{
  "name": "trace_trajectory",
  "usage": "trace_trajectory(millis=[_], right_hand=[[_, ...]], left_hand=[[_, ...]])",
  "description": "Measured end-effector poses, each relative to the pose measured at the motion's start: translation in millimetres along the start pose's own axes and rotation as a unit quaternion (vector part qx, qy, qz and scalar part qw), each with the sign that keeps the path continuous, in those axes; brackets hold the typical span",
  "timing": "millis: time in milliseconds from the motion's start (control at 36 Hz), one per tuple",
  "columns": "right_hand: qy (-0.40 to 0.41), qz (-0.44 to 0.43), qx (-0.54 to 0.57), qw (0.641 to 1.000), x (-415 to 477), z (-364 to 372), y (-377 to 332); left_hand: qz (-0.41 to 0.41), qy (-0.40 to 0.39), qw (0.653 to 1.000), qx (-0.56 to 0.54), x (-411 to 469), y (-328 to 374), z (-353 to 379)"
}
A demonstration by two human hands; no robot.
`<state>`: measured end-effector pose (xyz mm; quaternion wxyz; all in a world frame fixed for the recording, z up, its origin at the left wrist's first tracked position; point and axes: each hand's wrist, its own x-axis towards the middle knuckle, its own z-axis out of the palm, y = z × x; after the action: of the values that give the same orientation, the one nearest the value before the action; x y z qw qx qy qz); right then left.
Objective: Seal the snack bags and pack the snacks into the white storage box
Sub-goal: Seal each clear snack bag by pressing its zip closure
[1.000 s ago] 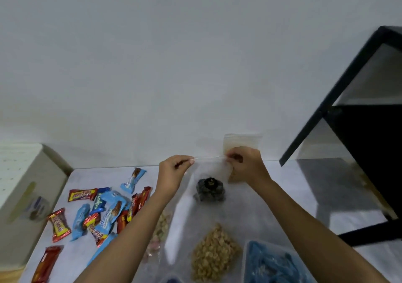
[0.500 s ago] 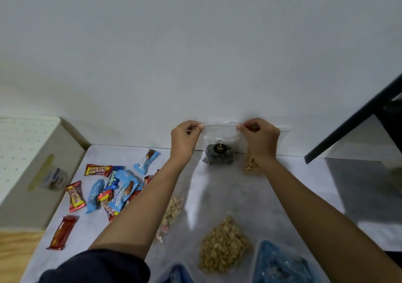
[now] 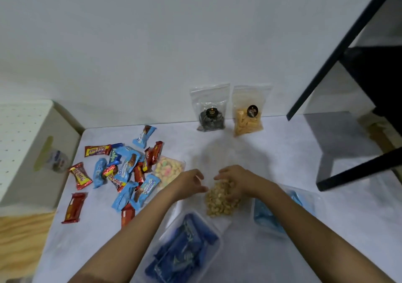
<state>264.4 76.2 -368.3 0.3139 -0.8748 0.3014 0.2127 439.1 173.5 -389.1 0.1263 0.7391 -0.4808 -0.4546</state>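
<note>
both grips, right hand [image 3: 237, 180] and left hand [image 3: 191, 183], seemingly pinch the nut bag [image 3: 221, 200]; labels blurred.

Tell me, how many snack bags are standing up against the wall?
2: the bag of dark cookies stands on the left and the bag of yellow sticks beside it on the right, both at the table's far edge.

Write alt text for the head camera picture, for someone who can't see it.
Two bare hands, left hand and right hand, reach for a clear bag of pale nuts on a white table. Two clear snack bags, one of dark cookies and one of orange sticks, stand against the wall, and wrapped candy bars lie scattered at left.
</note>
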Motion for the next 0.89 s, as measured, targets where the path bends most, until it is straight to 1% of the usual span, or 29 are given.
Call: trace_trajectory(millis=[28, 83, 139, 250, 389, 444, 528, 611, 667, 722, 778, 833, 889], right_hand=[[-0.022, 0.01, -0.046, 0.999, -3, 7, 0], [-0.031, 0.023, -0.103, 0.994, -8, 20, -2], [-0.019, 0.028, -0.109, 0.993, -12, 28, -4], [0.013, 0.029, -0.102, 0.994, -13, 29, -6], [0.076, 0.03, -0.09, 0.993, 3, 20, 1], [0.117, 0.025, -0.089, 0.989, 14, 15, 4], [0.194, 0.024, -0.059, 0.979, 23, 11, 6], [0.226, 0.002, -0.034, 0.973, 22, 14, 8], [0.207, -0.026, -0.023, 0.978, 18, 17, 10], [0.149, -0.03, -0.045, 0.987, 11, 20, 9], [0.084, -0.013, -0.082, 0.993, 4, 23, 7], [0.059, -0.008, -0.098, 0.993, 1, 27, 5], [0.052, -0.01, -0.104, 0.993, 2, 31, 3]], left_hand=[[0.004, -0.011, 1.0, 0.018, -4, -3, 5], [0.028, -0.013, 0.999, 0.038, -8, -10, 16], [0.057, -0.009, 0.997, 0.047, -11, -14, 25], [0.082, 0.014, 0.996, 0.041, -8, -17, 33], [0.091, 0.068, 0.993, 0.027, 5, -20, 25], [0.087, 0.09, 0.992, 0.026, 12, -20, 20], [0.09, 0.118, 0.988, 0.039, 19, -23, 14], [0.103, 0.132, 0.984, 0.061, 20, -28, 13], [0.112, 0.124, 0.982, 0.082, 19, -31, 13], [0.126, 0.095, 0.981, 0.111, 18, -35, 12], [0.135, 0.054, 0.981, 0.131, 18, -40, 9], [0.141, 0.033, 0.979, 0.141, 17, -43, 6], [0.149, 0.041, 0.977, 0.145, 16, -43, 5]])
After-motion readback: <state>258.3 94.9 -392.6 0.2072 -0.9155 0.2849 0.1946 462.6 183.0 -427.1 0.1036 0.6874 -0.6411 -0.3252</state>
